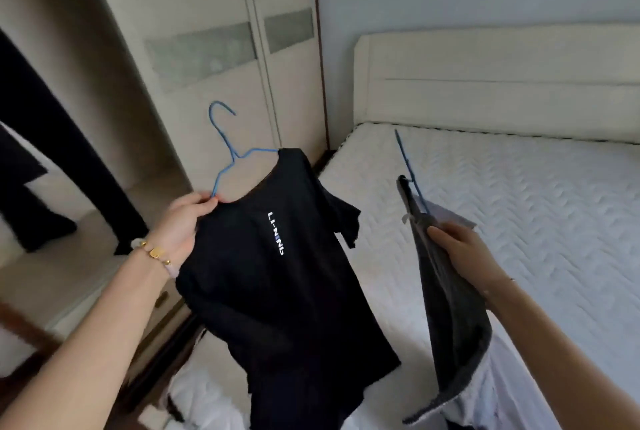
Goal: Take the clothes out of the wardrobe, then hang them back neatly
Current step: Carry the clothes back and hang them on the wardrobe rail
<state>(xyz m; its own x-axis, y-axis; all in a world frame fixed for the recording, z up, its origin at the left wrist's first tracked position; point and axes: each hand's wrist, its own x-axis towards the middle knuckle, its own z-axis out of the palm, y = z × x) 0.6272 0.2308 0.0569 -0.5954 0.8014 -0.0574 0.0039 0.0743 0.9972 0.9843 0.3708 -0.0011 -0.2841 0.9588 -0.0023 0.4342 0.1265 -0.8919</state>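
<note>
A black T-shirt [287, 291] with white lettering hangs on a blue wire hanger [225, 145] in front of the wardrobe doors [214, 48]. My left hand [180, 225] grips the hanger's left shoulder together with the shirt's collar. My right hand [464, 253] holds a dark grey garment [446, 325] on a second blue hanger [410, 170], above the bed's near edge. A pale lilac cloth shows behind the grey one. Dark clothes [31, 138] hang in the open wardrobe at the far left.
A bed with a white quilted mattress [519, 215] and a cream headboard [485, 83] fills the right side. White cloth [201, 398] lies at the bottom centre. The wardrobe's drawer front [152, 318] is below my left arm.
</note>
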